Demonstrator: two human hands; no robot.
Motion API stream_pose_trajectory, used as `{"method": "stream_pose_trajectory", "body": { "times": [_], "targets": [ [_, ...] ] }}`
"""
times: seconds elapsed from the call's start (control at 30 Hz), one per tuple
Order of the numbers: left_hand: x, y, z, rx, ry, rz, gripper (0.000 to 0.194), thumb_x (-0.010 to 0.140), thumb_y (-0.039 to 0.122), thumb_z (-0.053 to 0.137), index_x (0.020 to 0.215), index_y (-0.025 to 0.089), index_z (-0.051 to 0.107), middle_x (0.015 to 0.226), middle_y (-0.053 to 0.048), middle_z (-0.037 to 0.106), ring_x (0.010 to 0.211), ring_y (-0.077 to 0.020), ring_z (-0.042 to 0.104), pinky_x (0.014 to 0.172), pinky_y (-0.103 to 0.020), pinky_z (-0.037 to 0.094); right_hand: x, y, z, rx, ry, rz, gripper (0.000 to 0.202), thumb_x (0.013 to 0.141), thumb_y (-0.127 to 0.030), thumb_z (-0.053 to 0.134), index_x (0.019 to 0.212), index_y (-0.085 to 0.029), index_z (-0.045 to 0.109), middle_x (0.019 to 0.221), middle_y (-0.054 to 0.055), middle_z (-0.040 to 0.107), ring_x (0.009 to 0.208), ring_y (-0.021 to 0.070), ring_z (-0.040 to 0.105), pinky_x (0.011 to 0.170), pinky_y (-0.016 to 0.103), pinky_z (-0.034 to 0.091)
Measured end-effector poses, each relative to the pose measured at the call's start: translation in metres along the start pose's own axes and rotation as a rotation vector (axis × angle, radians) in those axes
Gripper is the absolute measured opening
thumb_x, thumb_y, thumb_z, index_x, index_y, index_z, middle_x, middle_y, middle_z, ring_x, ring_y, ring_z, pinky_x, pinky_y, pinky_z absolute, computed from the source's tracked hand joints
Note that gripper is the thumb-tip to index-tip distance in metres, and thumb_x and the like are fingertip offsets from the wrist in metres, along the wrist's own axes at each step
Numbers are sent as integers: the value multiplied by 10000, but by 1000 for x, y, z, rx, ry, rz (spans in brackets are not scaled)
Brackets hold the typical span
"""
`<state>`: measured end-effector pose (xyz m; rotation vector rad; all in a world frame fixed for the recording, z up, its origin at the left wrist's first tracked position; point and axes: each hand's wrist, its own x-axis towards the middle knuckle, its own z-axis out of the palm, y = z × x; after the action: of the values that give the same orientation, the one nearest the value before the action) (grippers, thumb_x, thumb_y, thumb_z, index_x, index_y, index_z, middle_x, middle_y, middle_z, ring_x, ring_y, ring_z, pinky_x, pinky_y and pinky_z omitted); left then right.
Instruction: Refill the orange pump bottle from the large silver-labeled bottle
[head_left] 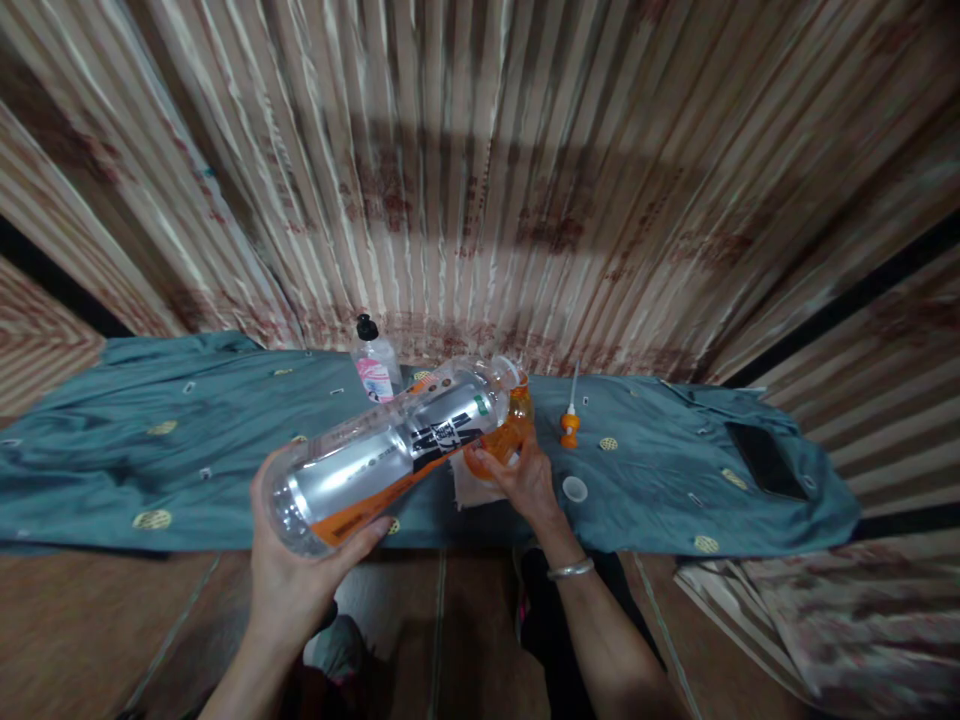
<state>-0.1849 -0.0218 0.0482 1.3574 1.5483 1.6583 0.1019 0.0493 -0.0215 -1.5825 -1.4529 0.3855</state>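
Observation:
A large clear bottle [390, 450] with a silver, black and orange label lies tilted across the middle, its neck to the right. My left hand [300, 560] is closed round its base end. Its mouth is at the top of a smaller orange bottle [519, 408], which my right hand [525, 480] grips low on its side. Whether liquid passes between them is too small to tell. Beside them on the right lies an orange pump head [570, 428] with a pale tube. A white cap [575, 489] rests nearer the front edge.
A clear bottle with a black cap and pink label [376, 372] stands behind the large bottle. A cloth [472, 488] lies under the orange bottle. A dark phone [765, 460] is at the right of the green-covered table [240, 440]. Striped curtains hang behind.

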Motion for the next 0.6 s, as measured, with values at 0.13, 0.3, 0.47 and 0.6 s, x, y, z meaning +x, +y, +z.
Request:
{"method": "stream_pose_trajectory", "body": {
  "times": [0.13, 0.3, 0.47, 0.6],
  "targets": [
    [-2, 10, 6, -15, 31, -45, 1119, 377, 425, 1055, 1394, 293, 608, 1383, -109, 703, 1267, -401, 703, 1104, -557, 594, 1, -3, -2, 7, -16, 8, 645, 799, -551, 857, 1297, -201, 647, 1166, 142, 827, 1083, 343, 811, 949, 467, 672],
    [-4, 18, 11, -28, 80, -84, 1101, 358, 468, 1044, 1355, 282, 616, 1343, -110, 715, 1259, -418, 693, 1125, -599, 572, 1, -6, -4, 10, -22, 22, 689, 785, -557, 860, 1315, -186, 625, 1200, 155, 819, 1129, 348, 801, 996, 469, 655],
    [-2, 7, 3, -10, 28, -53, 1097, 381, 380, 1056, 1377, 304, 601, 1386, -102, 695, 1289, -412, 688, 1142, -591, 562, 0, -3, -3, 4, -23, 29, 766, 776, -579, 866, 1363, -168, 596, 1218, 182, 808, 1131, 377, 799, 979, 501, 660],
    [-2, 6, 2, -20, 17, -57, 1096, 409, 383, 1054, 1398, 306, 586, 1416, -117, 678, 1323, -427, 667, 1173, -616, 531, 0, 2, 0, 14, 5, 11, 931, 769, -585, 876, 1499, -150, 496, 1335, 215, 770, 1209, 402, 773, 1010, 544, 649]
  ]
}}
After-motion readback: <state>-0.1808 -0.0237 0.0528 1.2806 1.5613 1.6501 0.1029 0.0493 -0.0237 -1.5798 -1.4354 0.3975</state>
